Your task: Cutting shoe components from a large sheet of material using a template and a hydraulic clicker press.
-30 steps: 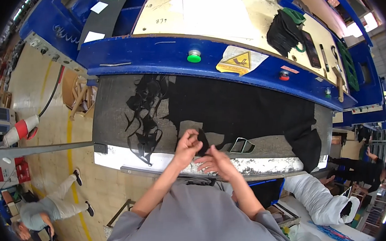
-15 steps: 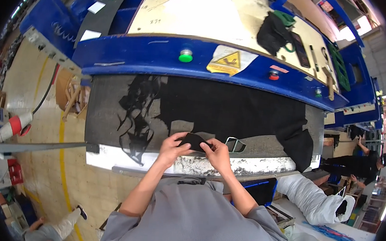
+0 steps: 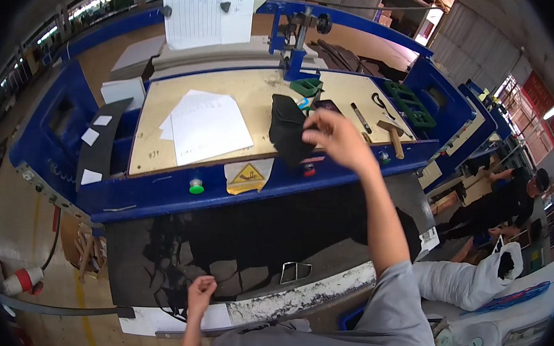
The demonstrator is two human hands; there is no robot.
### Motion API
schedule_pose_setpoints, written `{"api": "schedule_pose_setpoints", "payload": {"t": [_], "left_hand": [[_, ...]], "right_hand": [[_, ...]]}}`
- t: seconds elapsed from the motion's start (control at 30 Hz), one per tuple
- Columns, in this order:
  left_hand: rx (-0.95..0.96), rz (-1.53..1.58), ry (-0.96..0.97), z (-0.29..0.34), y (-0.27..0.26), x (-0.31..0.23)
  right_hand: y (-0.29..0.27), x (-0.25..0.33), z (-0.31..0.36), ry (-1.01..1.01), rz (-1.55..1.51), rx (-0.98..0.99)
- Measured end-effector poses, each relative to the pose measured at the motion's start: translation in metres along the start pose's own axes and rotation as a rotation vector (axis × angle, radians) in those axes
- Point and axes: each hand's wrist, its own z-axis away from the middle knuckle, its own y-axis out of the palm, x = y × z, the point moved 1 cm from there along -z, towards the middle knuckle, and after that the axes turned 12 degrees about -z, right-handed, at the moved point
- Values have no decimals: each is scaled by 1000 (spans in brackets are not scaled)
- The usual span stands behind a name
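Note:
My right hand (image 3: 335,138) is stretched far over the machine's top board, beside a pile of black fabric pieces (image 3: 287,125). Its thumb and fingers are apart and I see nothing held in them. Low over the front of the cutting bed (image 3: 125,239), my left hand (image 3: 201,292) has its fingers curled together with nothing visible in them. Stringy black offcuts (image 3: 162,265) lie just left of that hand. Black sheet material (image 3: 266,227) with cut-out gaps covers much of the bed. A thin metal cutting die (image 3: 295,273) sits near its front edge.
White papers (image 3: 209,128) lie on the board (image 3: 155,108). A hammer (image 3: 393,140), a marker (image 3: 361,117), scissors (image 3: 381,104) and green trays (image 3: 409,104) are at its right. Green (image 3: 196,186) and red (image 3: 309,170) buttons line the blue beam. A co-worker (image 3: 503,197) is at right, near a white sack (image 3: 463,282).
Both hands held a black piece together over the bed; now they are apart. The right has reached forward to the black pile, the left has dropped left. The view has tilted upward.

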Motion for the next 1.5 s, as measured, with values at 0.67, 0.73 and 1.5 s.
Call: {"api": "schedule_pose_setpoints", "payload": {"t": [0.67, 0.73, 1.5], "left_hand": [[-154, 192, -220, 31, -17, 55], [-137, 67, -293, 4, -32, 100], [-135, -932, 847, -34, -2, -25]], "right_hand": [[32, -110, -199, -192, 441, 290], [56, -113, -207, -198, 345, 169], [296, -114, 322, 591, 186, -47]]}}
